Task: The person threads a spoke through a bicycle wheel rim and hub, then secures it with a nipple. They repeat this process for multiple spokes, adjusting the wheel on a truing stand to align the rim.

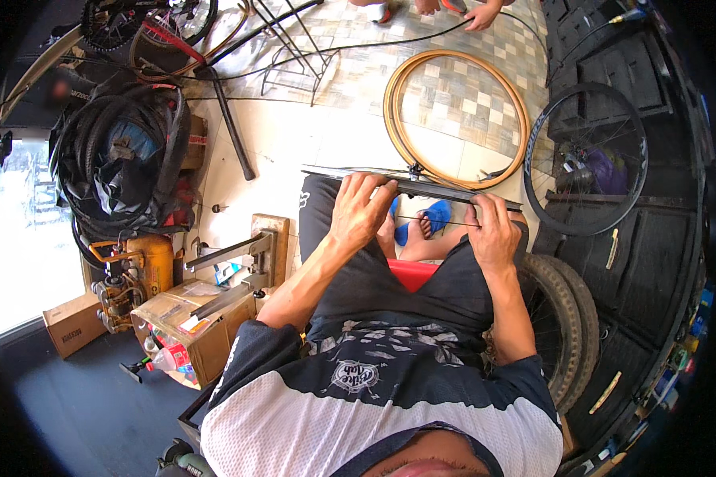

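Observation:
A black bicycle wheel rim [436, 190] lies across my thighs, seen nearly edge-on. Its hub [415, 169] shows just beyond it, and a thin dark spoke [437, 220] runs on my side of the rim. My left hand [359, 208] is closed over the left part of the rim, fingers bent on top. Around the right part my right hand [493, 230] is closed as well, its thumb near the end of the spoke. The undersides of both grips are hidden.
Tan tyres [391, 107] lie on the floor ahead. A spoked wheel [533, 171] leans at the right above knobby tyres [577, 318]. To the left stand a truing stand [254, 254], a cardboard box [215, 318] and a yellow compressor [153, 262]. Another person's hand [483, 16] shows at the top.

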Tool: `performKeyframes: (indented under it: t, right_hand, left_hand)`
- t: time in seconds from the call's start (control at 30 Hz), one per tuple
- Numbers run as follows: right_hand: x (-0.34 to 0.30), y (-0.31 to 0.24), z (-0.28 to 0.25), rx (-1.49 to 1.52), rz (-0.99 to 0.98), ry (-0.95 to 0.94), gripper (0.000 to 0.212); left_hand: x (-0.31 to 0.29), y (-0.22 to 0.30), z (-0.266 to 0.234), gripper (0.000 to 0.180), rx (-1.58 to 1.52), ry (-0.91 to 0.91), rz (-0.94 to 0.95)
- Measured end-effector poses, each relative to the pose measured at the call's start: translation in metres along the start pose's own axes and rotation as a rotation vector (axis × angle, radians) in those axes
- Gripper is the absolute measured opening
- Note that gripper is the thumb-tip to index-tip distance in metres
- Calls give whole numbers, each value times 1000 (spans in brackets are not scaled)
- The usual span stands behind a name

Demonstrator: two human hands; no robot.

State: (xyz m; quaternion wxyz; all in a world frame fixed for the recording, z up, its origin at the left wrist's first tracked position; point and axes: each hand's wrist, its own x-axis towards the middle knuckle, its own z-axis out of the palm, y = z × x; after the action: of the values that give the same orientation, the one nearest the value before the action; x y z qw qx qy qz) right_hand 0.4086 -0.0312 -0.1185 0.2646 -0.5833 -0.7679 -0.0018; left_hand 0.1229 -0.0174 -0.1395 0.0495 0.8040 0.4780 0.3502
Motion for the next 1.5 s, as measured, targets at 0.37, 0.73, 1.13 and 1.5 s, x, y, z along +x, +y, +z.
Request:
performKeyframes:
  t: [0.37,0.73,1.13,1.5]
  right_hand:
    - [-6,6,3,-13,42,-39,30]
    - [-9,2,4,49,-71,54,32]
    - [-5,-3,4,139,-81,-70,45]
    - [0,-10,0,163,-19,-104,34]
  left_hand:
    - [3,-1,0,32,15,-8,36]
    - [15,-1,-3,27,14,-64,-4]
    - [15,12,0,54,58,-136,123]
    - [25,19,0,41,-48,-119,87]
